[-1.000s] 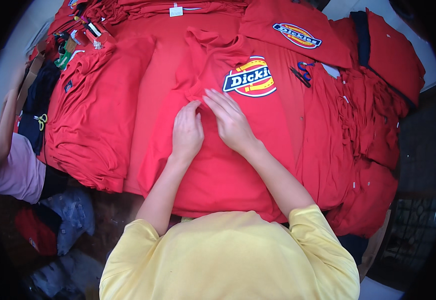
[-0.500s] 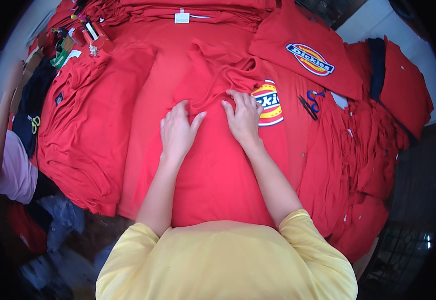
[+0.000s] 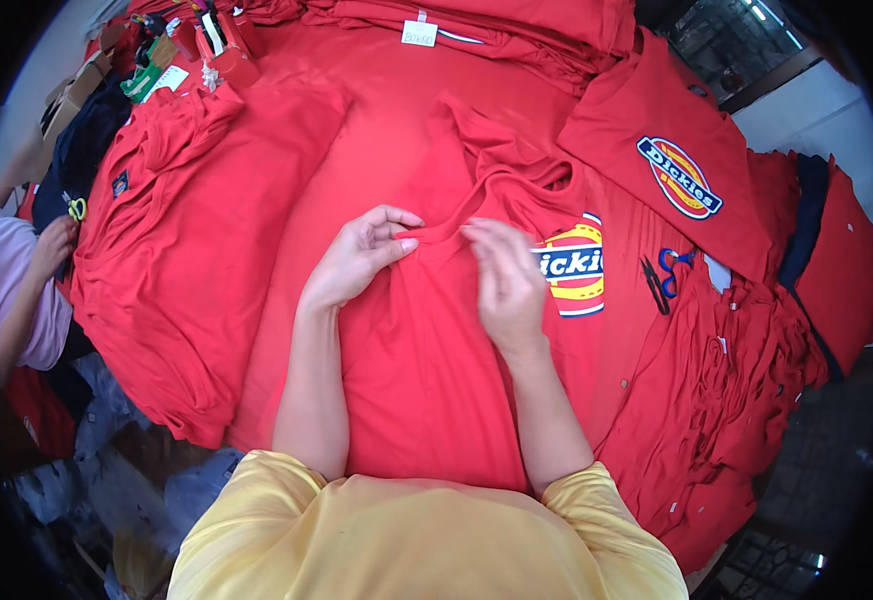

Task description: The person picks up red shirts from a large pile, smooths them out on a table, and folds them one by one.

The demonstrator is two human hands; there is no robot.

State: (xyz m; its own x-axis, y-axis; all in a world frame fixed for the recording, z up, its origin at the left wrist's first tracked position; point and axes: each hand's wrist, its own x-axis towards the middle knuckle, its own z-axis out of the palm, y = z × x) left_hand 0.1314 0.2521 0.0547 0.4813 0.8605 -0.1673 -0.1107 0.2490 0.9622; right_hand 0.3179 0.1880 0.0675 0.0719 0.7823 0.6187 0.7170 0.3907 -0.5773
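Observation:
A red T-shirt lies in front of me, its neckline bunched toward the far side. Part of a yellow, blue and white printed logo shows at its right. My left hand is closed, pinching a lifted edge of the shirt between thumb and fingers. Over the shirt just right of that edge is my right hand, its fingers bent and slightly blurred. Its fingertips are beside the neckline fabric, and whether they grip it is not clear.
Red shirts lie piled at the left, with a folded stack at the back. Scissors with blue handles rest at the right, beside crumpled red garments. Another person's hand is at the far left near yellow-handled scissors.
Both hands lay on the shirt earlier. The left now pinches and lifts its edge, and the right has risen with bent fingers. At the left, the other person's hand has come toward the yellow-handled scissors.

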